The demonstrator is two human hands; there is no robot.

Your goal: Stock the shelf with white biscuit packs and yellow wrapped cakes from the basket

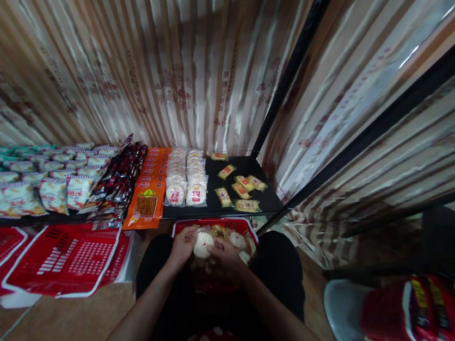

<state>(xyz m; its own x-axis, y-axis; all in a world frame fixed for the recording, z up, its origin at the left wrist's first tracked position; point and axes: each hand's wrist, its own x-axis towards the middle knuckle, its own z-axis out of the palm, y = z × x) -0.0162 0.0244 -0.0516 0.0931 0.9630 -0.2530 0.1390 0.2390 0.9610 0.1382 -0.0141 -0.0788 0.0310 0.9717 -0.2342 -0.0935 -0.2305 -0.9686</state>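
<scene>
Both my hands are over a red basket (245,225) resting on my lap. My left hand (182,245) and my right hand (225,254) are closed together around a round white packaged bun (203,244). More wrapped buns and small yellow packets lie in the basket beneath. Just beyond it a black shelf (251,163) carries rows of white round bun packs (185,182) and scattered yellow snack packets (243,189).
Left on the shelf lie orange packets (150,190), dark red packets (123,174) and white-and-teal snack bags (26,177). Empty red baskets (63,260) sit on the floor at left. A white stool (344,310) and red packaged goods (432,308) stand at lower right. Striped curtains hang behind.
</scene>
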